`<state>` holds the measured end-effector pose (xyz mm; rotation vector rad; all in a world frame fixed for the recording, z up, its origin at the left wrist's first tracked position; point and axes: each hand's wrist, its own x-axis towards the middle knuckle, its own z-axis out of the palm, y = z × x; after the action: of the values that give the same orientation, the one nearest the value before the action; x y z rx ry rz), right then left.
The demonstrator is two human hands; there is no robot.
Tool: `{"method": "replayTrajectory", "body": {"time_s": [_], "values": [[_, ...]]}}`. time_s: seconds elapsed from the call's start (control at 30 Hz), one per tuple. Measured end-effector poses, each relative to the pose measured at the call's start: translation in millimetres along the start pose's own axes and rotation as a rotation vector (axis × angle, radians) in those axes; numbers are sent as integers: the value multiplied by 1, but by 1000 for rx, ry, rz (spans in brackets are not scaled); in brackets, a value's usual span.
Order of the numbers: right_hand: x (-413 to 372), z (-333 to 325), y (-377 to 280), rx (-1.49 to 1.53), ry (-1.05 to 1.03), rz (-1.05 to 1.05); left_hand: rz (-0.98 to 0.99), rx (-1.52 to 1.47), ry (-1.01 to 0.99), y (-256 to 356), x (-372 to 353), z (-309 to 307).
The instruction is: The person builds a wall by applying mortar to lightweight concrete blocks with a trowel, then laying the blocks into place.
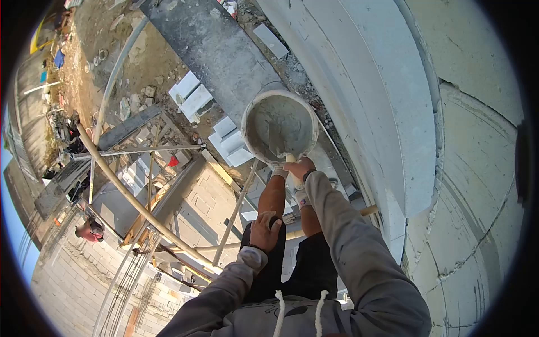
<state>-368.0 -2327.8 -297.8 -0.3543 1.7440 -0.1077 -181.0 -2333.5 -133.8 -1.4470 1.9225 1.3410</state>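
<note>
A round bucket (247, 126) of wet grey mortar (292, 121) stands in front of my feet. My right hand (299, 167) is closed round the handle of a trowel (275, 140) at the bucket's near rim. The trowel's blade dips into the mortar, so part of it is hidden. My left hand (264, 231) lies on my left knee with the fingers stretched out, holding nothing.
Beneath the bucket runs a grey, mortar-stained plank (219, 56). Pale blocks (193, 98) lie to its left. A block wall (387, 112) rises close on the right. Bamboo poles (149, 216) cross at left above lower ground, where another person (91, 230) is.
</note>
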Motion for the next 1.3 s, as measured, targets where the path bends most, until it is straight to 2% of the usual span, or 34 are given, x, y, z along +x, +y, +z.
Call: {"method": "replayTrajectory", "body": {"time_s": [0.03,0.1,0.17,0.23,0.3,0.33,0.37,0.43,0.47,0.53,0.63,0.73,0.93,1.07,1.1,1.17,1.2,1.3], "values": [[0,20,20,323,-55,125,7,65,-22,4,-3,3],[-8,17,27,645,-111,248,-13,66,-45,9,-10,9],[-44,-20,8,-94,-30,-22,-31,200,-69,15,-12,12],[-57,-33,-15,-211,-87,-39,-9,234,-83,13,-7,16],[-42,-20,-13,-290,73,59,1,270,-100,10,-6,22],[-21,-13,-9,-233,52,143,-13,329,-122,11,-6,24],[0,-8,-5,-226,49,141,-25,390,-142,11,-4,26],[27,-4,-5,20,-106,119,-56,426,-181,9,-1,29],[38,5,-9,27,-110,119,-63,406,-182,7,1,30],[41,10,-38,-117,51,142,-83,373,-180,8,4,30],[68,0,-60,-126,-28,32,-76,361,-194,10,9,28],[83,5,-59,-82,1,-14,-55,382,-179,8,12,31],[28,25,22,-24,109,-227,-47,406,-167,9,9,34],[-37,11,35,-2,150,-305,-44,390,-172,12,8,33],[-48,12,36,-4,151,-304,-42,399,-169,12,7,33],[-59,10,32,-108,149,-131,-14,407,-165,15,9,35],[-58,8,27,-97,128,-111,-22,412,-173,18,8,35],[12,23,17,-1,114,-26,-4,420,-157,11,5,41]]}}
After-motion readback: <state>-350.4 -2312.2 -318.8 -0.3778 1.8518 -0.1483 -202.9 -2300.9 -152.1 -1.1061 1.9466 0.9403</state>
